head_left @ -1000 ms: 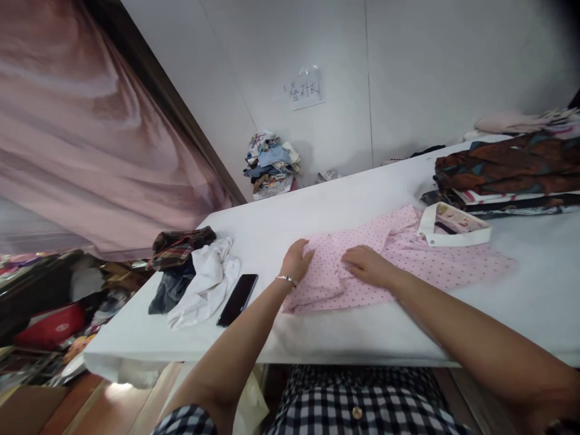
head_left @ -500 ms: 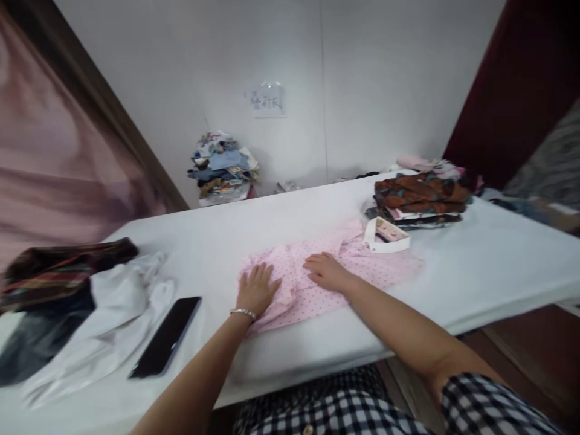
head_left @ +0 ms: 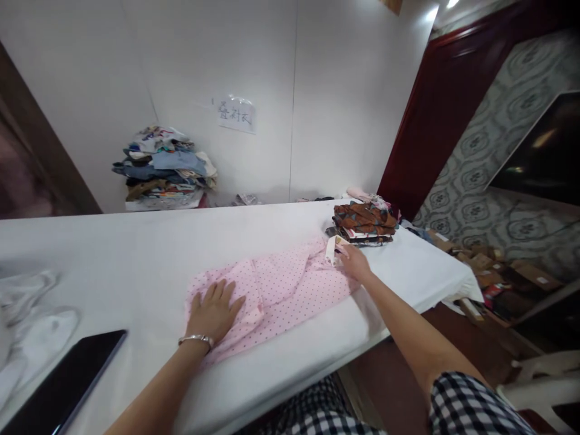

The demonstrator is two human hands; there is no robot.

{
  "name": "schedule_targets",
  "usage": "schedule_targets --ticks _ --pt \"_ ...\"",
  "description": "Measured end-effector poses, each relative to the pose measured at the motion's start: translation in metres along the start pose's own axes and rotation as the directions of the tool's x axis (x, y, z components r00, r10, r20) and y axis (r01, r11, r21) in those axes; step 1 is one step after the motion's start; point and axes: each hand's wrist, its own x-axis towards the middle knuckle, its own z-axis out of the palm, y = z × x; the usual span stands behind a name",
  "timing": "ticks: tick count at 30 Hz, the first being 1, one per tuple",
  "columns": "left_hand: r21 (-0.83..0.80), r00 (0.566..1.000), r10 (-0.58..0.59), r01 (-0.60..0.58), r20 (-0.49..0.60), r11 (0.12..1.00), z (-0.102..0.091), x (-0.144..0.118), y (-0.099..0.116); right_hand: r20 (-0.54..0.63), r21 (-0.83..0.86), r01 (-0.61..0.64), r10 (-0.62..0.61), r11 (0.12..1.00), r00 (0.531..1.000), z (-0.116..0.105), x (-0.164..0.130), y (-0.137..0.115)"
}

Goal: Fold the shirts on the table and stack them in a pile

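A pink shirt (head_left: pixel 290 302) with small dark dots lies partly folded on the white table. Its white collar (head_left: pixel 331 249) points right, beside a stack of folded clothes. My left hand (head_left: pixel 214 311), with a silver bracelet at the wrist, rests flat on the shirt's left end, fingers spread. At the collar end, my right hand (head_left: pixel 354 261) has its fingers closed on the shirt by the collar; the fingertips are partly hidden.
Folded clothes (head_left: pixel 365 219), brown on top, are stacked at the table's right. A black phone (head_left: pixel 67 380) and white garment (head_left: pixel 36 326) lie at the left. Behind the table rises a tall clothes pile (head_left: pixel 165 163), below a paper sign (head_left: pixel 236 113) on the wall.
My right hand has moved from the middle of the shirt rightward to the collar. My left hand stays flat on the shirt. The view has turned to the right.
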Motion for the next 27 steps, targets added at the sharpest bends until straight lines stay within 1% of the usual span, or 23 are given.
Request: schedule_targets --ticks 1,2,4,5,9,13,16,18,19,20,21,22,23,24,25,26,27 --pt "-0.009 1.000 0.001 -0.001 0.003 1.000 0.001 0.000 0.000 -0.011 -0.030 -0.091 0.090 0.995 0.996 -0.006 0.002 0.016" --pt "-0.016 1.000 0.001 0.000 0.006 1.000 0.001 0.001 0.000 -0.009 -0.052 -0.154 0.153 0.987 0.988 -0.010 0.002 0.029" --pt "-0.031 1.000 -0.002 0.002 0.002 1.000 0.002 0.001 0.000 0.000 -0.086 -0.254 0.254 0.963 0.967 -0.011 0.003 0.044" --pt "-0.040 1.000 -0.004 0.004 -0.002 0.999 0.002 0.001 0.000 0.011 -0.097 -0.280 0.282 0.955 0.959 -0.010 0.003 0.047" --pt "-0.071 1.000 -0.016 0.015 -0.005 0.997 0.001 0.000 0.001 0.051 -0.118 -0.301 0.308 0.946 0.950 -0.002 0.003 0.046" --pt "-0.112 0.999 -0.034 0.035 0.010 0.993 0.001 -0.002 0.003 0.051 -0.159 -0.325 0.337 0.932 0.940 -0.002 0.000 0.049" --pt "-0.131 0.999 -0.033 0.033 0.001 0.991 0.000 -0.004 0.004 0.069 -0.195 -0.299 0.317 0.934 0.946 -0.005 -0.003 0.053" --pt "-0.159 0.999 -0.037 0.036 -0.001 0.987 -0.001 -0.004 0.006 0.048 -0.221 -0.261 0.278 0.940 0.959 -0.007 -0.004 0.046" --pt "-0.187 0.999 -0.040 0.040 0.000 0.982 -0.002 -0.004 0.006 0.016 -0.216 -0.215 0.224 0.952 0.975 -0.007 -0.005 0.038" --pt "-0.225 0.999 -0.051 0.049 -0.006 0.973 -0.005 -0.004 0.007 -0.016 -0.187 -0.138 0.137 0.973 0.990 -0.006 -0.006 0.026" --pt "-0.271 0.997 -0.072 0.062 -0.029 0.961 -0.008 -0.003 0.006 -0.039 -0.128 -0.032 0.027 0.991 0.999 -0.004 -0.010 0.011" --pt "-0.318 0.992 -0.106 0.079 -0.069 0.945 -0.012 -0.004 0.005 -0.047 -0.042 0.089 -0.091 0.995 0.995 0.000 -0.015 -0.009" --pt "-0.360 0.981 -0.155 0.102 -0.120 0.927 -0.017 -0.004 0.002 -0.036 0.072 0.216 -0.214 0.974 0.976 0.004 -0.022 -0.031" --pt "-0.395 0.961 -0.217 0.135 -0.172 0.909 -0.022 -0.006 -0.002 0.006 0.192 0.293 -0.299 0.937 0.954 0.009 -0.031 -0.055" --pt "-0.420 0.936 -0.285 0.178 -0.208 0.890 -0.027 -0.008 -0.007 0.055 0.292 0.330 -0.360 0.898 0.931 0.014 -0.041 -0.079" --pt "-0.436 0.910 -0.354 0.235 -0.215 0.869 -0.032 -0.011 -0.012 0.101 0.374 0.364 -0.427 0.853 0.899 0.018 -0.052 -0.103" --pt "-0.444 0.889 -0.418 0.303 -0.187 0.843 -0.036 -0.014 -0.018 0.132 0.442 0.394 -0.493 0.806 0.860 0.023 -0.063 -0.125"
